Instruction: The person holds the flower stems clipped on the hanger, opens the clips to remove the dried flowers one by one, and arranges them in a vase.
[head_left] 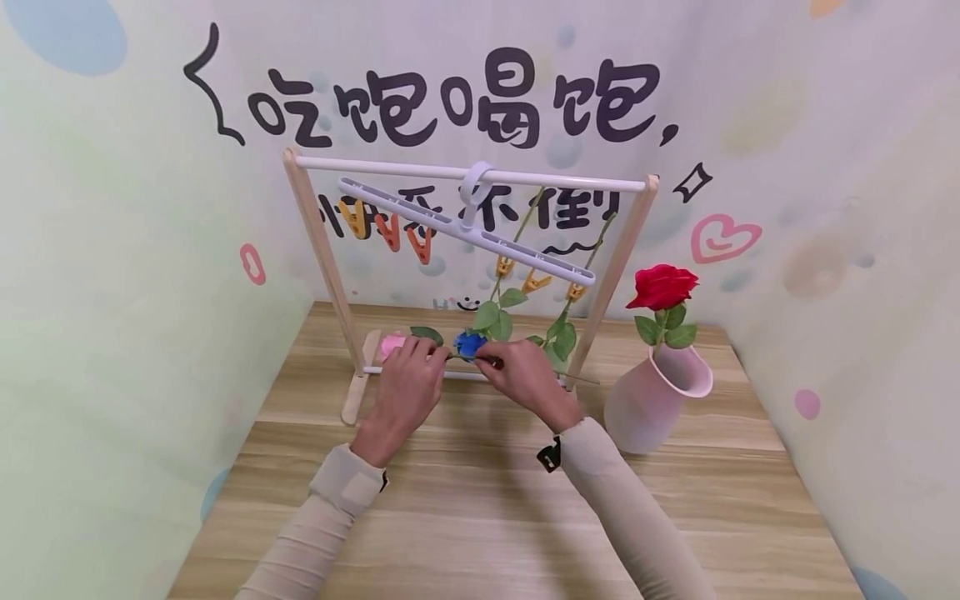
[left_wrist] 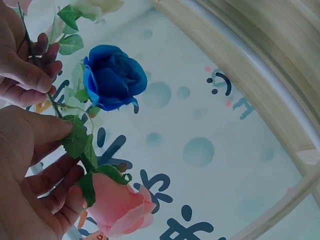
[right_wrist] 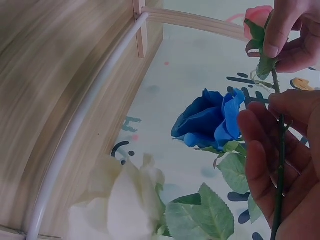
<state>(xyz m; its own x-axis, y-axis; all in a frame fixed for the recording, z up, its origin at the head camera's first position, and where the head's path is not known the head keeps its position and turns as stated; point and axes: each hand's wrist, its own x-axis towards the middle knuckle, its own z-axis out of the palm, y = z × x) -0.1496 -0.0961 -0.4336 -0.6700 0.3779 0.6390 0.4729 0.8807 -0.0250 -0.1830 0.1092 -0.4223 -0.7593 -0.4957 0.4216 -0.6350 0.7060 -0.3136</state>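
Note:
Both hands hold a pink rose [left_wrist: 122, 205] by its green stem, kept roughly level low in front of a wooden rack. My left hand [head_left: 408, 383] pinches the stem close under the bloom, by a leaf [left_wrist: 75, 137]. Farther along the stem, my right hand [head_left: 528, 379] pinches it between thumb and fingers; the stem's free end [head_left: 581, 380] sticks out past that hand. Just behind the hands, a blue rose [right_wrist: 212, 120] hangs bloom down, and a white rose [right_wrist: 120, 200] hangs to its right.
A lilac hanger [head_left: 420, 212] hangs tilted from the rack's white top rod [head_left: 375, 167]. Orange clips [head_left: 420, 246] and yellow clips [head_left: 355, 218] line it; two yellow ones grip stems. At right, a pale pitcher-like vase [head_left: 645, 408] holds a red rose [head_left: 663, 287].

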